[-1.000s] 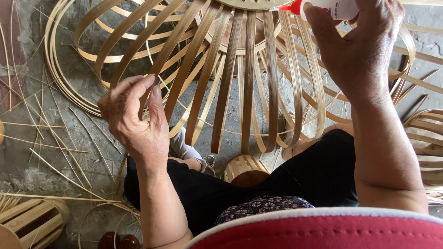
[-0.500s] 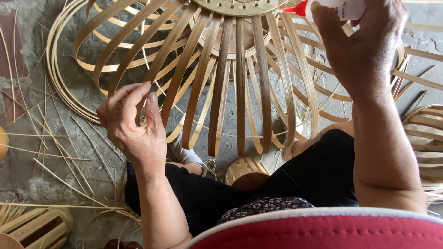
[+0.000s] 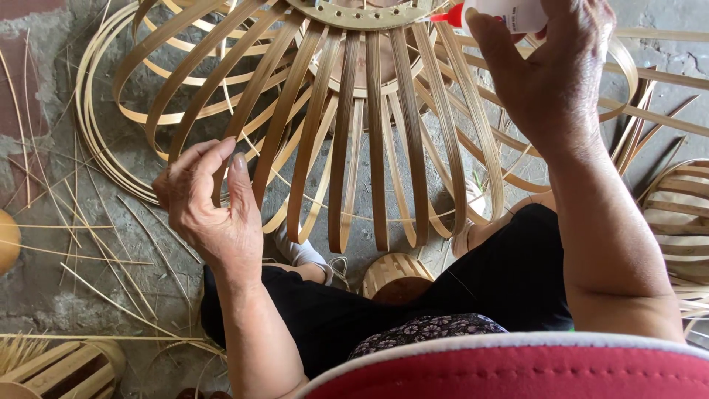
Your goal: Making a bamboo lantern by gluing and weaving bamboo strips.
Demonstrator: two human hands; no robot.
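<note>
A lampshade-like frame of curved bamboo strips (image 3: 377,148) fans down from a round perforated ring (image 3: 354,15) at the top of the view. My left hand (image 3: 210,207) curls around one strip on the frame's left side, thumb and fingers pinching it. My right hand (image 3: 550,74) is raised at the upper right and grips a white squeeze bottle (image 3: 513,9). Its red nozzle (image 3: 447,16) points at the ring's right edge. My knees in dark trousers sit below the frame.
A small slatted bamboo piece (image 3: 395,277) stands between my legs. Other bamboo frames lie at the bottom left (image 3: 59,369) and the right edge (image 3: 679,214). Stacked bamboo hoops (image 3: 92,140) and loose slivers (image 3: 96,244) cover the concrete floor on the left.
The ring and strips have come lower into view and shifted a little. My left hand stays on the same strip, and my right hand holds the bottle at the ring throughout.
</note>
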